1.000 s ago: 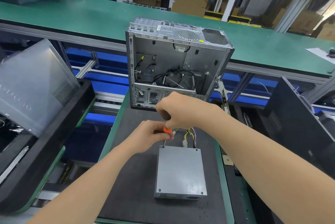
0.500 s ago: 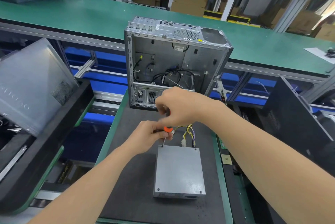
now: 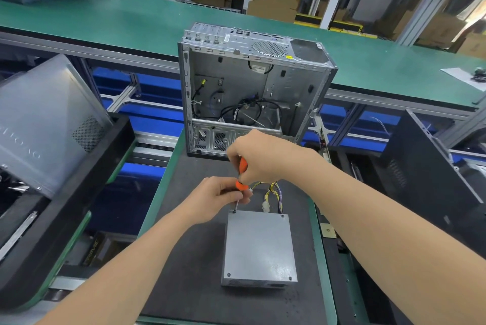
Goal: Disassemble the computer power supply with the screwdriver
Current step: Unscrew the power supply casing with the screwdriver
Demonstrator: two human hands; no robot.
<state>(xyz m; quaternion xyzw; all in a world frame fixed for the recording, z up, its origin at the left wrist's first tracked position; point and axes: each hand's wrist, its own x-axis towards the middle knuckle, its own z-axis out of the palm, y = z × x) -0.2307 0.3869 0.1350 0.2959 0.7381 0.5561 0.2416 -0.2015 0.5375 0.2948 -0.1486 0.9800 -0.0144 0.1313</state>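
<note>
a: where's the task piece on the head camera?

b: i see the flat grey metal power supply box (image 3: 259, 246) lying lid up on the dark grey work mat (image 3: 189, 259). i'll place everything else from that box.

a: and the tool?

b: the orange-handled screwdriver (image 3: 242, 167) stands nearly upright over the box's far left corner. its thin steel tip is down on the small dark screw (image 3: 234, 211) there.

a: hands?

b: the right hand (image 3: 259, 156) is above that corner, fingers curled round the top of the orange handle. the left hand (image 3: 213, 198) sits lower, just left of the corner, and pinches the handle's lower end where the shaft begins. both are clamped on the tool. i can't tell whether either one touches the box.

a: the rest of the lid?

b: three more lid screws (image 3: 282, 216) sit in the other corners.

a: what's around it?

b: a bundle of yellow, black and purple wires (image 3: 273, 192) leaves the box's far edge, and a white plastic connector (image 3: 265, 205) lies just beside that edge. beyond the box, on the same mat, an open silver computer case (image 3: 236, 83) stands upright with loose black cables inside. well to the left of the box a silver side panel (image 3: 39, 119) leans tilted. well to the right is a black tower case (image 3: 426, 167). far beyond the box runs a green conveyor belt (image 3: 131, 22).
</note>
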